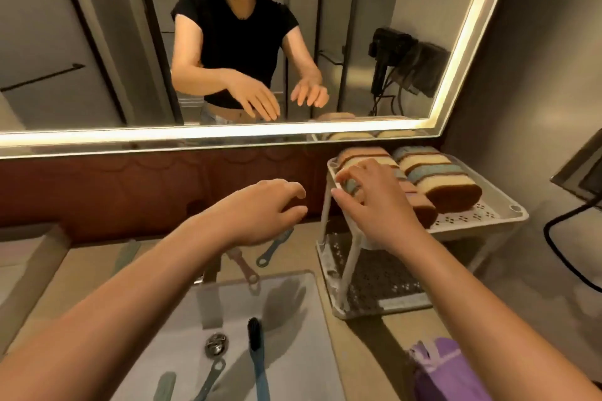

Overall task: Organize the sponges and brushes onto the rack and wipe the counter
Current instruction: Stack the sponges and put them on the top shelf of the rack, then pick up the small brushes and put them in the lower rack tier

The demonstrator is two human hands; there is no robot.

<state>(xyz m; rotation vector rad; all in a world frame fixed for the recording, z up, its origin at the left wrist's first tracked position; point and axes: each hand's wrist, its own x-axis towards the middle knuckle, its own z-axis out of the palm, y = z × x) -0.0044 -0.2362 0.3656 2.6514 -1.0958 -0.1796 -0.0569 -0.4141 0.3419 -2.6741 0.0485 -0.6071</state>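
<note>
A blue-grey sponge [352, 186] sits at the front left corner of the top shelf of a white two-tier rack [508, 209], at the near end of a row of sponges standing on edge. The right hand [369, 195] pinches this sponge, fingers curled over its top and thumb pressed against its near side; the forearm reaches in from the lower right, palm down. A second row of yellow, blue and brown sponges [436, 176] fills the shelf just beside the first, toward the wall. The rack's lower shelf [374, 277] is perforated and stands on the beige counter [400, 332]. The left hand [260, 208] hovers palm down to the left of the rack, fingers loosely curled and holding nothing. Under it, a brown brush handle [243, 264] and a grey brush handle [273, 248] lie on the counter behind the sink [293, 303]. Inside the sink, a brush with black bristles and a blue handle [257, 352] lies near the drain [215, 345], beside two more handles. A purple cloth [448, 371] rests on the counter at the lower right. A lit mirror [97, 42] above reflects the person.
</note>
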